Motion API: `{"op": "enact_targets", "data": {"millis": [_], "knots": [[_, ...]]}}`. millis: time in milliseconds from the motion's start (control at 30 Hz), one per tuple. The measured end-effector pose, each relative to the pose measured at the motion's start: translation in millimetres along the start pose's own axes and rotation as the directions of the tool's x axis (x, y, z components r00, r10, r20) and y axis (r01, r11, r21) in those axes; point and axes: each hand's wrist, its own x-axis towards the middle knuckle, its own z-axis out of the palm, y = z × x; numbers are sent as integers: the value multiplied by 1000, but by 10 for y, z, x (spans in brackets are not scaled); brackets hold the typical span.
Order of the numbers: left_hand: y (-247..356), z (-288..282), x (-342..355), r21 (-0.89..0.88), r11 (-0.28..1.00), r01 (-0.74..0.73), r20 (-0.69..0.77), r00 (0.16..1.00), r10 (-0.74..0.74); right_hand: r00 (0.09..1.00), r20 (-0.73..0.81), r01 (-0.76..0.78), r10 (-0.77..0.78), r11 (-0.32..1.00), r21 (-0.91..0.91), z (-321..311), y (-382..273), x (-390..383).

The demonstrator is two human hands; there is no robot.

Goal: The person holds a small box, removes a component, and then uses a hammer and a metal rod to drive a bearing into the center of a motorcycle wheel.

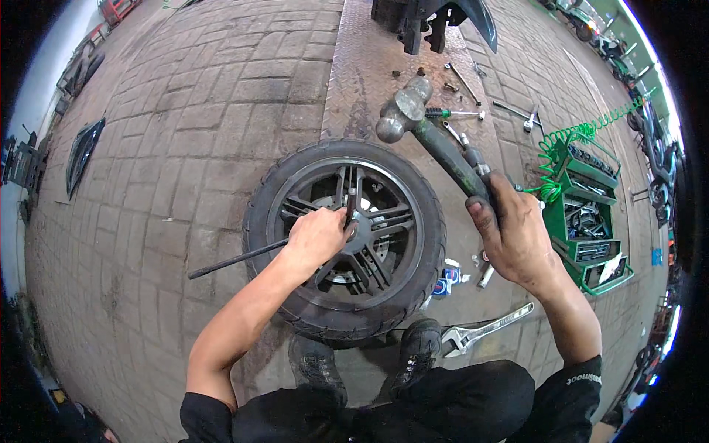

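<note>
The left hand [317, 236] is closed around a long dark bar [236, 260], held across the wheel [264, 181] near the hub [360, 235]. By the right hand [521, 240], a hammer [447, 151] is gripped, its head raised and apart. The wheel, with tyre fitted, is laid flat before the shoes [419, 351], already off any vehicle. The hub work seems unfinished; whether anything is loosened cannot be told.

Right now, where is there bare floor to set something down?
Mostly on the left: the brick paving between the wheel and the dark curved panel, though the bar juts over it and a small scrap lies there. The right is crowded: loose tools, small boxes, the adjustable wrench, the green toolbox.
</note>
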Motion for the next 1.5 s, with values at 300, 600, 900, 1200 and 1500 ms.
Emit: {"op": "enact_targets", "data": {"millis": [300, 600, 900, 1200, 1500], "knots": [[72, -28, 23, 57, 998, 9, 28, 1000, -11, 979, -44, 197, -199, 980, -40, 382, 142, -63], [-225, -494, -250, -162, 913, 375, -28, 923, -384, 988, -72, -129, 136, 986, 103, 482, 702, -609], [-2340, 23, -1635, -754, 125, 645, 292, 499, -816, 536, 348, -734, 769, 628, -258, 1478, 1579, -2859], [-2248, 242, -1298, -240, 686, 687, -138, 675, -725, 890, 159, -441, 427, 895, 65, 1750, 1913, -1551], [-2207, 731, -782, -930, 157, 333, 197, 810, -553, 761, 306, -607, 571, 463, 646, 1967, 1579, 111]]}}
